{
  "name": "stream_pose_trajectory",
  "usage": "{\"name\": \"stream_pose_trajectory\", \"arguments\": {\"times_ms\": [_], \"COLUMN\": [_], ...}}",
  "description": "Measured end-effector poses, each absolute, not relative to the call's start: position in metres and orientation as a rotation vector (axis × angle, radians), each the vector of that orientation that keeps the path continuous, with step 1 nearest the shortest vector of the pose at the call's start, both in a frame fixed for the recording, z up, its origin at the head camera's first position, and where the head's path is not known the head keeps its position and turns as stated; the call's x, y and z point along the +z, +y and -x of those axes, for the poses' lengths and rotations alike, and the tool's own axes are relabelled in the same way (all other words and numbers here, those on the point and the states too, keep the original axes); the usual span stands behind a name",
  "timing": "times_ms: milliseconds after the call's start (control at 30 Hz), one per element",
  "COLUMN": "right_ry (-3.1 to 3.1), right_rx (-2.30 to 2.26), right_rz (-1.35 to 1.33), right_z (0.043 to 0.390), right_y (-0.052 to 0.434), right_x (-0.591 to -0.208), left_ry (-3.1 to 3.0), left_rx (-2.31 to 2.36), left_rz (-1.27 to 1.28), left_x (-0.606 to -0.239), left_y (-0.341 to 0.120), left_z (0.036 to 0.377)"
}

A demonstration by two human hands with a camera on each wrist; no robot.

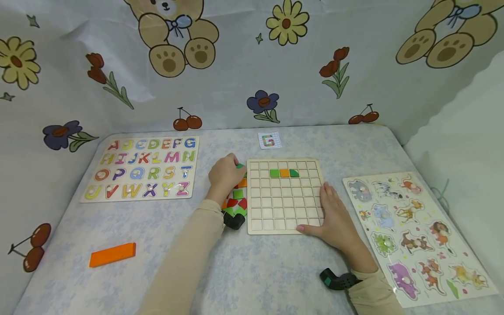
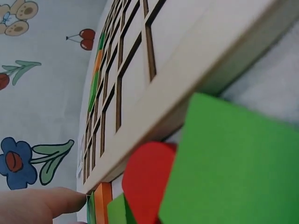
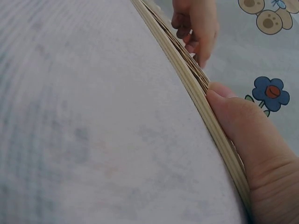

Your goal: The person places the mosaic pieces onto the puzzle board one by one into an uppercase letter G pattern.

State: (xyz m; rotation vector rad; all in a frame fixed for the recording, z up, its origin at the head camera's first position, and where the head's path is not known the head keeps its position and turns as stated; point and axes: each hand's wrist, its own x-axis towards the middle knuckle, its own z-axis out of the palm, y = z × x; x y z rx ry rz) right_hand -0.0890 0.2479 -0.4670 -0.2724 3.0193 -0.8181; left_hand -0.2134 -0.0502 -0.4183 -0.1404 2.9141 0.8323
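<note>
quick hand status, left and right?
Left hand: fingers curled, pinching a green tile beside the grid board.
Right hand: open, resting flat on the grid board's right edge.

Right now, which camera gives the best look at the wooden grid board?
The head view: the whole grid board lies flat, showing three filled cells and the right hand resting on its right edge. The left wrist view shows only its edge and some cells at a steep angle; the right wrist view shows just its thin rim under the thumb.
</note>
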Motion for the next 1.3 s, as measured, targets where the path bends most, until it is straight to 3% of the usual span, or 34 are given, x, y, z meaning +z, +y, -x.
{"name": "stream_pose_trajectory", "arguments": {"times_ms": [967,1300], "right_ry": [3.02,3.019], "right_rx": [-0.813,-0.821], "right_rz": [0.265,0.268], "right_z": [0.089,0.089], "right_y": [0.248,0.249], "right_x": [-0.466,-0.468], "left_ry": [2.862,2.943], "left_rx": [0.817,0.746], "left_rz": [0.203,0.102], "left_x": [-0.416,-0.419], "left_y": [-0.075,-0.077], "left_z": [0.228,0.225]}}
